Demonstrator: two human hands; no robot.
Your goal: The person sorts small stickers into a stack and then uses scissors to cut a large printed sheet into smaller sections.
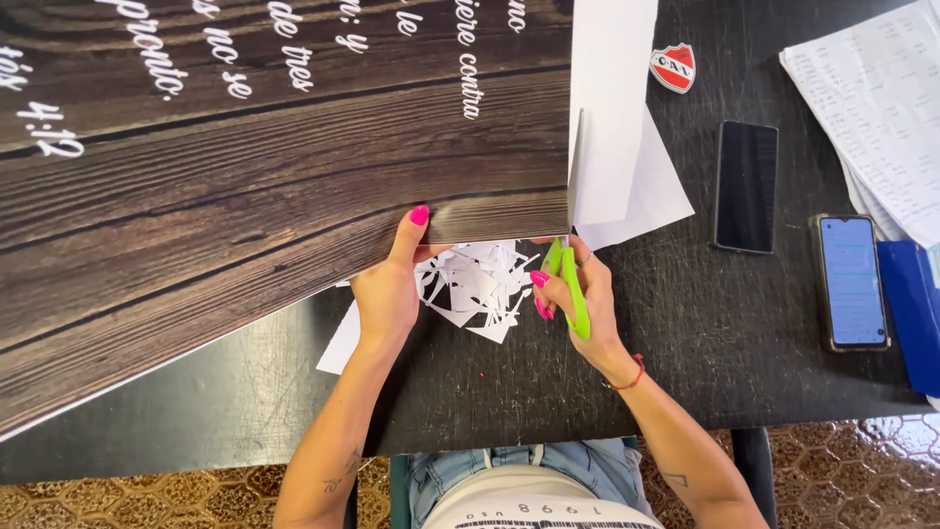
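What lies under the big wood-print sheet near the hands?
White paper scraps on the black table poke out beneath the wood-print sheet, between left hand and right hand. Anything farther under is covered.

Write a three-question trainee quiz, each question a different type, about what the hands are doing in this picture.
1. True or false: the right hand holds green scissors.
2. What does the left hand grip? A) a phone B) the wood-print sheet C) a folder
3. What lies on the black table between the hands?

Key: 1 true; 2 B; 3 white paper scraps.
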